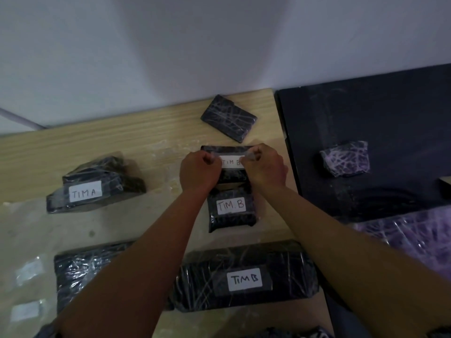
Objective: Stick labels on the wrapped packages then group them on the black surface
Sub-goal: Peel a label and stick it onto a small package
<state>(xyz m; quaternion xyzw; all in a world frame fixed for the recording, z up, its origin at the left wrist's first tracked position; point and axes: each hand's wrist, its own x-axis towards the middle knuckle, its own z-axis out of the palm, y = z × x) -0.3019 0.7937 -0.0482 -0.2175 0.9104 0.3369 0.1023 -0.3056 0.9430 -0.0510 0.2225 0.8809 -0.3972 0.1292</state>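
Pinching a flimsy taped label (231,162) by its ends, both hands (199,170) (264,167) press it onto a slick, film-wrapped package (229,175) mid-worktop (151,132).

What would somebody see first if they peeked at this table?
First, the two hands, left hand and right hand, in the middle of the wooden table, pressing a white label onto a dark wrapped package. Next come other white labels: "TIM A" at left and "TIM B" near the front.
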